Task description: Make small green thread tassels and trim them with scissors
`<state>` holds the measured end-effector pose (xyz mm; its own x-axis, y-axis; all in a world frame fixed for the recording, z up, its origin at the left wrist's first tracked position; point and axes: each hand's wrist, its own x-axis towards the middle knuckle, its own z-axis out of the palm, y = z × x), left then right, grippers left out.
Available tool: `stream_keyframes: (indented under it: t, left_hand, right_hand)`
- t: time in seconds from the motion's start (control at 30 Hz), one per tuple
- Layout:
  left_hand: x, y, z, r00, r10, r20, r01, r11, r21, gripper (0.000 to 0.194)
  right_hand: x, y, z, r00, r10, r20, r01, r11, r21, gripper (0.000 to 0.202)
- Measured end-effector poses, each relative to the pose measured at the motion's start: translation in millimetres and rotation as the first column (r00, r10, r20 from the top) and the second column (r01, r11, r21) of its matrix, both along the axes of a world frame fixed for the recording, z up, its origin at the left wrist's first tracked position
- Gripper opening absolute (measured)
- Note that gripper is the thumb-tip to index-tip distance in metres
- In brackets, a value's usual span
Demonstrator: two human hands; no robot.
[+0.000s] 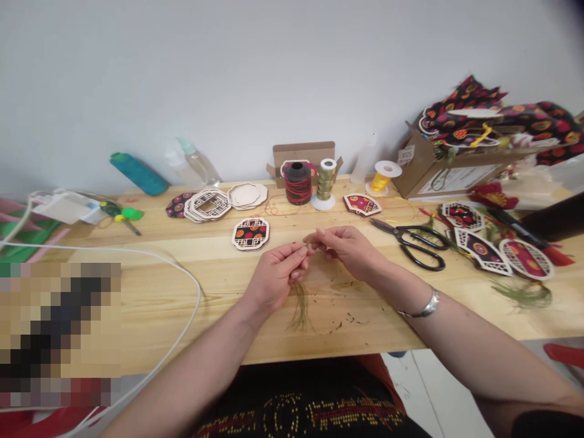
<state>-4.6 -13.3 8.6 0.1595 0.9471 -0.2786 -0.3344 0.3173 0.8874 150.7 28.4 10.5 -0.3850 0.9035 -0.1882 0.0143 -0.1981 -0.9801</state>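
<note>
Above the middle of the table, my left hand (277,272) is closed on an olive-green tassel (300,309), whose loose threads hang below the fingers. My right hand (349,250) meets it fingertip to fingertip, thumb and forefinger pinched together; what lies in that pinch is too small to make out. Just beyond my left hand lies an octagonal ornament (250,234) with dark patterned cloth in a pale lattice frame. Black-handled scissors (413,240) lie to the right of my right hand, blades pointing left.
Along the wall stand a red-and-black thread cone (298,185), a gold thread spool (325,185) and a yellow spool (382,179). Pale frames (207,205) lie left, finished ornaments (482,252) right, near a cardboard box (456,170) of cloth. A white cable (194,280) crosses the left side.
</note>
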Motion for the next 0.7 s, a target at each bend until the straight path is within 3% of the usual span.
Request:
stream_keyframes:
  t: [0.13, 0.33, 0.43, 0.57, 0.7]
  left_hand:
    - [0.3, 0.5, 1.3, 1.0, -0.014, 0.0, 0.014, 1.0, 0.007, 0.015]
    - [0.1, -0.5, -1.8, 0.995, -0.066, -0.071, 0.071, 0.996, 0.062, 0.017]
    - [-1.1, -1.6, -3.7, 0.981, -0.059, -0.185, 0.081, 0.99, 0.117, 0.02]
    - [-2.8, -1.7, -2.8, 0.904, -0.001, -0.427, 0.125, 0.957, 0.262, 0.019]
    - [-3.8, -0.7, -3.6, 0.859, 0.036, -0.51, 0.15, 0.936, 0.32, 0.02]
  right_hand:
    - [0.4, -0.5, 0.3, 0.994, 0.072, -0.083, -0.071, 0.997, 0.017, 0.022]
    - [-1.4, -2.5, 3.2, 0.989, 0.031, -0.147, -0.032, 0.999, -0.004, 0.015]
    - [-1.8, -3.6, 5.5, 0.994, 0.04, -0.103, -0.037, 0.999, 0.024, 0.02]
    - [-1.6, -3.8, 9.8, 0.999, -0.003, -0.048, 0.007, 0.997, 0.077, 0.022]
    - [1.3, -1.6, 16.4, 0.993, -0.108, -0.054, 0.114, 0.986, 0.119, 0.022]
